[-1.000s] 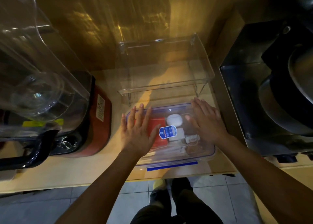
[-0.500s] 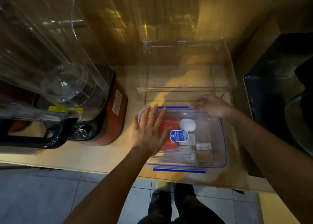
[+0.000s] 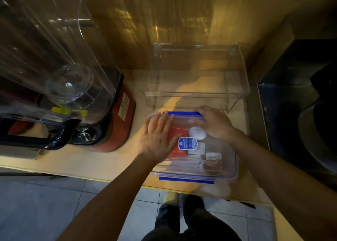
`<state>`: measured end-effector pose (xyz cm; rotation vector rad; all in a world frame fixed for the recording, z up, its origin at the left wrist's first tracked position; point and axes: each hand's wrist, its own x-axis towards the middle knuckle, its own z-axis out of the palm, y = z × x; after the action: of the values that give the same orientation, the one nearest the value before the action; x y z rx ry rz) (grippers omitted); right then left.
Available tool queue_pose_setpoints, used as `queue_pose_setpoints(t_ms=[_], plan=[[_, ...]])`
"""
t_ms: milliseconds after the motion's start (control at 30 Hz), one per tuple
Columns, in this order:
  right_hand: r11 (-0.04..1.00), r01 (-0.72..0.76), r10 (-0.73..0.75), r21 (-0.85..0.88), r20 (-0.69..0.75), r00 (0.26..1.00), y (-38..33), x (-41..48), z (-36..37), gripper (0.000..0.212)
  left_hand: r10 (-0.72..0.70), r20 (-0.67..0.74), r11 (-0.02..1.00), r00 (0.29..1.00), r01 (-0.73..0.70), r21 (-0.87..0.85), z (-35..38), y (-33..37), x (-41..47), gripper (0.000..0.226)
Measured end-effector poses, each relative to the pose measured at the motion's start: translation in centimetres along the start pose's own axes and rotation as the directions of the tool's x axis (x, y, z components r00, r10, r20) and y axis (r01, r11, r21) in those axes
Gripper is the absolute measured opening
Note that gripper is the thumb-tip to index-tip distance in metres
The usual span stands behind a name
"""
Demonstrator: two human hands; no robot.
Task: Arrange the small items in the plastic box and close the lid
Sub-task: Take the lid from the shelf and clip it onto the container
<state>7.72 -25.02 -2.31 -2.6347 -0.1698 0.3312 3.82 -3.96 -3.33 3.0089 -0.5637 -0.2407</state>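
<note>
A clear plastic box (image 3: 228, 169) sits near the counter's front edge with its transparent lid (image 3: 215, 160) on top. The lid carries a blue-and-white sticker (image 3: 187, 143). Through it I see a red flat packet (image 3: 176, 136), a white round item (image 3: 198, 132) and small white pieces with cables. My left hand (image 3: 156, 140) lies flat on the lid's left part, fingers straight. My right hand (image 3: 216, 125) is at the far right, fingers curled over the far blue clip (image 3: 182, 113). A second blue clip (image 3: 186, 179) runs along the near edge.
A blender with a clear jug (image 3: 54, 62) and red base (image 3: 118, 135) stands close on the left. A clear acrylic shelf (image 3: 197, 93) stands just behind the box. A dark appliance (image 3: 300, 116) fills the right. The counter edge (image 3: 91, 176) drops to a tiled floor.
My right hand left the lid's top, went to the far edge and now curls over the far blue clip. My left hand stayed flat on the lid. The camera view shifted.
</note>
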Motion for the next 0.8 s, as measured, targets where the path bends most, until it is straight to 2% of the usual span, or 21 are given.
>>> queue_pose_setpoints(t_ms=[67,133,200,233,300,400,467,633,800], plan=[[0.999,0.007,-0.009,-0.051,-0.036,0.999,0.1,-0.1,0.4,0.05,0.195,-0.125,0.98,0.973,-0.198,-0.016,-1.0,0.7,-0.8,0.056],[0.997,0.014,-0.016,-0.074,-0.035,0.999,0.2,-0.3,0.6,0.05,0.456,-0.272,0.887,0.847,-0.459,0.057,-0.8,1.3,-2.2,0.036],[0.997,0.03,-0.033,-0.071,-0.038,0.999,0.3,-0.5,0.9,0.049,0.608,-0.264,0.789,0.749,-0.605,0.101,0.0,1.9,-3.9,0.033],[0.997,0.036,-0.038,-0.068,-0.04,0.998,0.4,-0.5,1.0,0.049,0.632,-0.256,0.77,0.731,-0.629,0.107,0.6,2.3,-4.7,0.036],[0.997,0.033,-0.036,-0.069,-0.042,0.998,0.4,-0.5,1.0,0.052,0.626,-0.213,0.779,0.75,-0.613,0.131,1.8,3.0,-6.2,0.053],[0.996,0.031,-0.036,-0.082,-0.056,0.998,0.3,-0.7,1.1,0.054,0.599,-0.112,0.78,0.793,-0.547,0.304,2.8,3.2,-7.0,0.082],[0.995,0.044,-0.051,-0.093,-0.068,0.996,0.3,-0.8,1.1,0.052,0.581,-0.082,0.765,0.81,-0.508,0.396,3.1,3.3,-7.2,0.089],[0.993,0.052,-0.059,-0.108,-0.069,0.996,0.4,-0.9,1.2,0.049,0.598,-0.046,0.736,0.8,-0.526,0.426,3.2,3.4,-7.4,0.09],[0.994,0.057,-0.062,-0.091,-0.063,0.996,0.5,-0.8,1.4,0.052,0.713,-0.067,0.684,0.698,-0.672,0.283,2.1,2.9,-7.3,0.069]])
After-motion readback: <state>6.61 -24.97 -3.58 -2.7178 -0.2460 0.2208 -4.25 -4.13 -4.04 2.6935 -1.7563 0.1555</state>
